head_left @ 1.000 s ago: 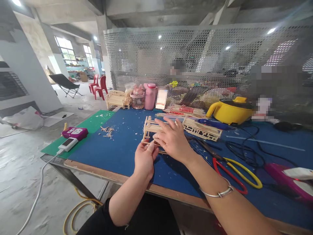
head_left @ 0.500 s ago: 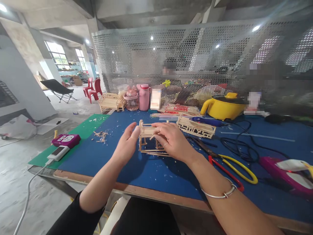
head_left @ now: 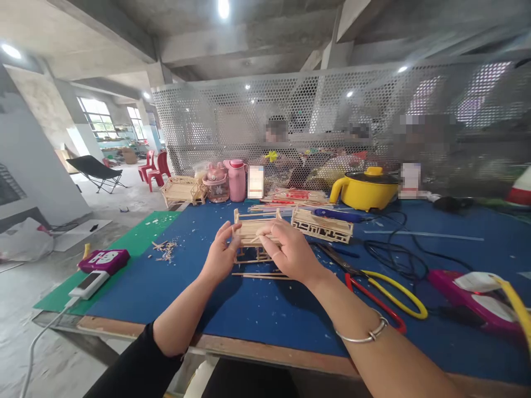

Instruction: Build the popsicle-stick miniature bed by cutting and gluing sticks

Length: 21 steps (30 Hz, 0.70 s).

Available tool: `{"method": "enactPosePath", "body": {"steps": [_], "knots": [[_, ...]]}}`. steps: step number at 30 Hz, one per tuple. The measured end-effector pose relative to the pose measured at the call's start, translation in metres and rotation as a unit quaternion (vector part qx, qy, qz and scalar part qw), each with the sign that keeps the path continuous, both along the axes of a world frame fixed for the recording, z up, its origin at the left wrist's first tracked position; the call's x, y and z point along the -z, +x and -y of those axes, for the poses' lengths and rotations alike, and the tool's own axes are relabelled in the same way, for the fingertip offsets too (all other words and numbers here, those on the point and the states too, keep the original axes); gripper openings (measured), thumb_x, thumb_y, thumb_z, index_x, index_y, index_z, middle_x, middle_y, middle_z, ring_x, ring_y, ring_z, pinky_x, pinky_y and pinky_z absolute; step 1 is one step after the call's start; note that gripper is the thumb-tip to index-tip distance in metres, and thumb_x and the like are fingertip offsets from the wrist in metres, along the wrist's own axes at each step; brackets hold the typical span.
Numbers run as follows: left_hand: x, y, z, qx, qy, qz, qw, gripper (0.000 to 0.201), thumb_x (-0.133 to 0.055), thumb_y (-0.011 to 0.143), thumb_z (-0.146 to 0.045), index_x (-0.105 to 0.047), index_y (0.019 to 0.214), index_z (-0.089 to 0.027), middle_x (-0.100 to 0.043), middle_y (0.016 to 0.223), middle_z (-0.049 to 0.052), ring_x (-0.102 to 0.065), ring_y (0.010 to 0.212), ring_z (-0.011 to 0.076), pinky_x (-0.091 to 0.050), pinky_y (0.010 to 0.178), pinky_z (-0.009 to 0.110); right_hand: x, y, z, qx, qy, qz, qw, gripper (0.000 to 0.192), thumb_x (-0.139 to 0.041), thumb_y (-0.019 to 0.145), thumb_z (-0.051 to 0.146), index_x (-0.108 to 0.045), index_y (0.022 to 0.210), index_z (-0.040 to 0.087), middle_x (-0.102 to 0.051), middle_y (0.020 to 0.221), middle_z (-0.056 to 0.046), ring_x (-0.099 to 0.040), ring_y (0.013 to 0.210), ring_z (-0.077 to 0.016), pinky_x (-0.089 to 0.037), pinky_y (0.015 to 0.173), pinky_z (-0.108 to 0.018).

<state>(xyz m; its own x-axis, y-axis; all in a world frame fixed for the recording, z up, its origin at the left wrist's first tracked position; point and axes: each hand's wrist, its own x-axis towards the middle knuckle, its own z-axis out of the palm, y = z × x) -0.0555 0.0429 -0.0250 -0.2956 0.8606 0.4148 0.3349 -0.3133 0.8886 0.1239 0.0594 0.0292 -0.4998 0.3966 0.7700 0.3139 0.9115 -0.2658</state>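
A small wooden stick model (head_left: 251, 232), shaped like a little bed frame, stands on the blue mat (head_left: 199, 282). My left hand (head_left: 221, 255) grips its left end. My right hand (head_left: 288, 250) holds its right side, fingers over the top, with a thin stick pinched at the fingertips. A few loose thin sticks (head_left: 258, 275) lie on the mat just below the model. A second wooden lattice piece (head_left: 322, 225) lies behind my right hand.
Scissors with red and yellow handles (head_left: 385, 298) and black cables (head_left: 398, 257) lie to the right. A yellow pot (head_left: 365, 189), pink bottle (head_left: 237, 180), another wooden model (head_left: 181, 190) stand at the back. A phone (head_left: 89, 281) lies at left on the green mat. People sit behind a mesh screen (head_left: 315, 127).
My left hand has moved from the model's lower left corner up to its left end and closed on it. The right hand has slid onto the model's right side. The view has tilted up.
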Motion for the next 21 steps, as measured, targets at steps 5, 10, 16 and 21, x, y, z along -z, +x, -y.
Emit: {"method": "enactPosePath", "body": {"steps": [5,10,16,21], "knots": [[0.001,0.008,0.044,-0.085,0.019,-0.003,0.996,0.063,-0.056,0.077,-0.020,-0.035,0.136,-0.027,-0.037,0.144,0.007,-0.035,0.131,0.0225,-0.035,0.103,0.041,0.003,-0.002,0.004,-0.030,-0.053,0.075,0.995,0.013,-0.046,0.086,0.019,-0.058,0.081,0.020,-0.064,0.079,-0.003,-0.057,0.075,-0.0145,-0.045,0.071,-0.028],[0.002,0.027,0.086,-0.027,-0.067,-0.031,0.997,0.034,-0.048,0.085,-0.041,-0.063,0.105,-0.019,-0.070,0.091,0.006,-0.064,0.086,0.0203,-0.049,0.078,0.032,0.011,-0.019,0.020,-0.090,-0.080,0.114,0.986,0.012,-0.048,0.084,0.015,-0.058,0.078,0.019,-0.065,0.078,-0.002,-0.058,0.074,-0.0132,-0.044,0.068,-0.025],[0.012,0.011,0.086,-0.028,-0.113,0.015,0.993,0.032,-0.052,0.082,-0.046,-0.065,0.093,-0.018,-0.070,0.077,0.004,-0.064,0.076,0.0192,-0.048,0.073,0.029,-0.006,0.008,0.013,-0.029,-0.080,0.088,0.992,0.031,-0.056,0.081,0.030,-0.055,0.112,0.024,-0.066,0.102,-0.002,-0.061,0.089,-0.0151,-0.048,0.081,-0.028],[0.015,0.001,0.085,-0.009,-0.109,0.155,0.982,0.035,-0.051,0.082,-0.050,-0.060,0.090,-0.017,-0.069,0.079,0.004,-0.062,0.072,0.0158,-0.049,0.073,0.029,-0.028,0.085,-0.059,0.352,-0.039,-0.042,0.934,0.041,-0.042,0.081,0.020,-0.050,0.121,0.019,-0.061,0.114,-0.011,-0.057,0.106,-0.0225,-0.045,0.088,-0.037]]}}
